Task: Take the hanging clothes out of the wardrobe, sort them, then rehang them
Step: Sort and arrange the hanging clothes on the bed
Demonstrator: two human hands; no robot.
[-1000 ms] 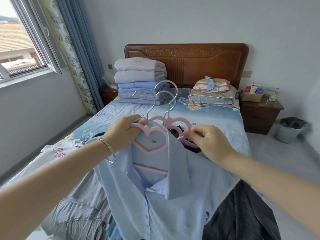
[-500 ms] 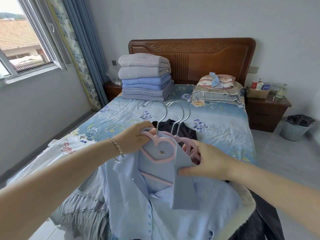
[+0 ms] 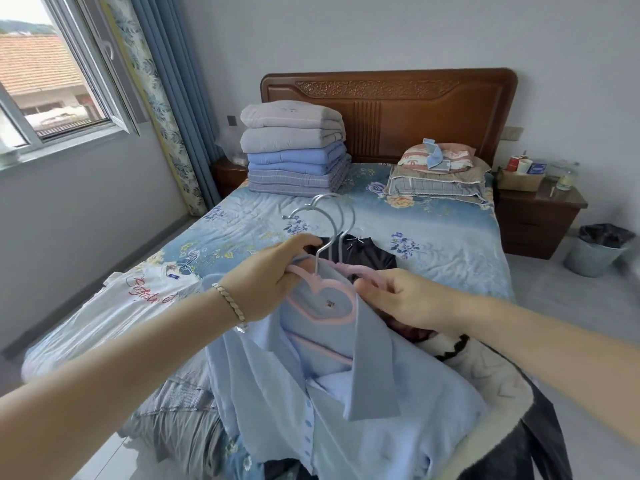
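Observation:
A light blue shirt [image 3: 346, 403] hangs on a pink heart-shaped hanger [image 3: 322, 299] over the foot of the bed. My left hand [image 3: 273, 278] grips the hanger's left shoulder beside its metal hook [image 3: 322, 230]. My right hand [image 3: 405, 299] holds the right side of the bunch, where more pink hangers and hooks sit behind the first. A cream knit garment [image 3: 485, 375] and a dark garment [image 3: 540, 448] hang below my right arm. A black garment [image 3: 370, 254] lies on the bed behind the hangers.
A white printed shirt [image 3: 138, 299] and a grey striped garment [image 3: 173, 420] lie on the floral bedspread [image 3: 433, 237]. Folded quilts [image 3: 294, 150] and pillows [image 3: 436, 174] sit by the headboard. A nightstand [image 3: 540, 216] and a bin [image 3: 595, 251] stand at right.
The bunch of hangers has come down toward the bed, hooks tipping away from me. My right hand shifted along the hangers' right side.

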